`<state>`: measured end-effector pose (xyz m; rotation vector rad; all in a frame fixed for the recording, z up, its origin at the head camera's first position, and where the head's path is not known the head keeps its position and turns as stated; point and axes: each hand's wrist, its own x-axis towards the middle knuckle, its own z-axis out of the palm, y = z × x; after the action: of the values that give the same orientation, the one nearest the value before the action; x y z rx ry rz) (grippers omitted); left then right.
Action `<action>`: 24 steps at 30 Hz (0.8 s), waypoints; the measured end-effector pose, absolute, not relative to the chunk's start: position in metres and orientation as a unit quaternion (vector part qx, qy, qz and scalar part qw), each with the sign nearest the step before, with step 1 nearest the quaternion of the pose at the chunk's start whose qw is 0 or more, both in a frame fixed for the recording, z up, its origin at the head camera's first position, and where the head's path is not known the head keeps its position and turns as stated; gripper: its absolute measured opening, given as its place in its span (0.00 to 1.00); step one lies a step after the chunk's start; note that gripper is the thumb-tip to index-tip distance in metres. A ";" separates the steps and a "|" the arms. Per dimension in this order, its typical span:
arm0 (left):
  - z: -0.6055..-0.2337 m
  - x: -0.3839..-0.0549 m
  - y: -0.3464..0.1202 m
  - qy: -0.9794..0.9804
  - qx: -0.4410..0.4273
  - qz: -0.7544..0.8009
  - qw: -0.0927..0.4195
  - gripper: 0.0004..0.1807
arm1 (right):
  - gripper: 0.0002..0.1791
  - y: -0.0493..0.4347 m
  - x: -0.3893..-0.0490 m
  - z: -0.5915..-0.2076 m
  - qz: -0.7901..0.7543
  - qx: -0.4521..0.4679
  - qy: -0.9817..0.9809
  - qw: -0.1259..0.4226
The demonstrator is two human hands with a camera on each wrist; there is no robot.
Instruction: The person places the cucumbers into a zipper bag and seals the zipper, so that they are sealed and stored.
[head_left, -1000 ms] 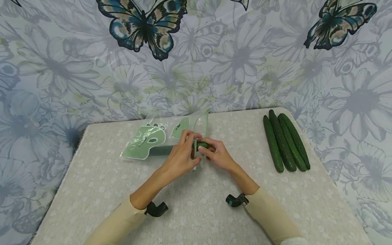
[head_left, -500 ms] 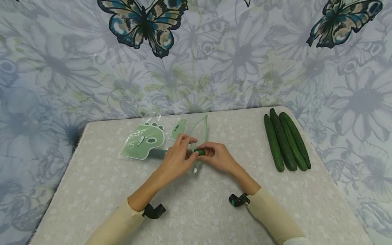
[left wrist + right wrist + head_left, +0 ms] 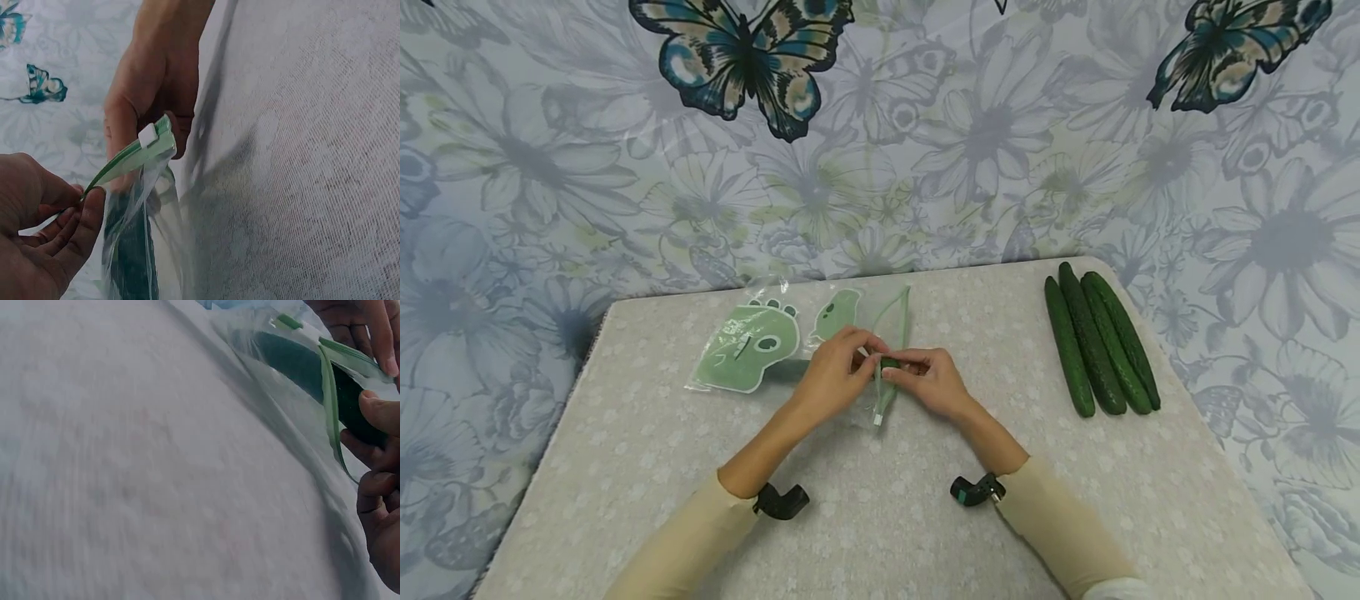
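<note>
A clear zip bag printed with green dinosaur shapes lies at the middle back of the table, its mouth to the right. My left hand pinches the green zip strip of the upper lip; a white slider sits near the strip's end. With thumb and fingers, my right hand holds the end of a dark green cucumber at the mouth. The cucumber's other part shows through the plastic, inside the bag. In the right wrist view both zip strips stand apart around it.
Several cucumbers lie side by side at the right back of the table. Behind the table's far edge rises a wall covering with flowers and butterflies.
The cucumber has slid left, deeper into the bag, so less of it sticks out. The left fingers have gone from around the mouth to its upper lip.
</note>
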<state>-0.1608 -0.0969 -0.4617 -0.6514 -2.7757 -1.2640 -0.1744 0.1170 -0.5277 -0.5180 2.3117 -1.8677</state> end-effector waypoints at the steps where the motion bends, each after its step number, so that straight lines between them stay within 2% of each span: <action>1: -0.461 -0.160 -0.097 -0.888 -0.211 -0.408 0.011 0.07 | 0.17 0.115 -0.174 -0.528 -0.627 -0.171 0.758 0.056; 8: -0.453 -0.156 -0.097 -0.876 -0.218 -0.430 0.015 0.08 | 0.18 0.098 -0.172 -0.529 -0.669 -0.154 0.724 0.069; 12: -0.451 -0.155 -0.099 -0.878 -0.212 -0.429 0.020 0.08 | 0.15 0.097 -0.170 -0.530 -0.618 -0.171 0.763 0.080; 19: -0.455 -0.159 -0.107 -0.884 -0.191 -0.425 0.020 0.09 | 0.15 0.111 -0.164 -0.520 -0.512 -0.235 0.816 0.129; 24: -0.462 -0.164 -0.113 -0.898 -0.155 -0.411 0.023 0.10 | 0.16 0.137 -0.160 -0.507 -0.503 -0.233 0.820 0.139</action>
<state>-0.1644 -0.1126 -0.4618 -0.4792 -2.7798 -1.2736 -0.1605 0.1369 -0.5065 -0.6745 2.3720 -1.4548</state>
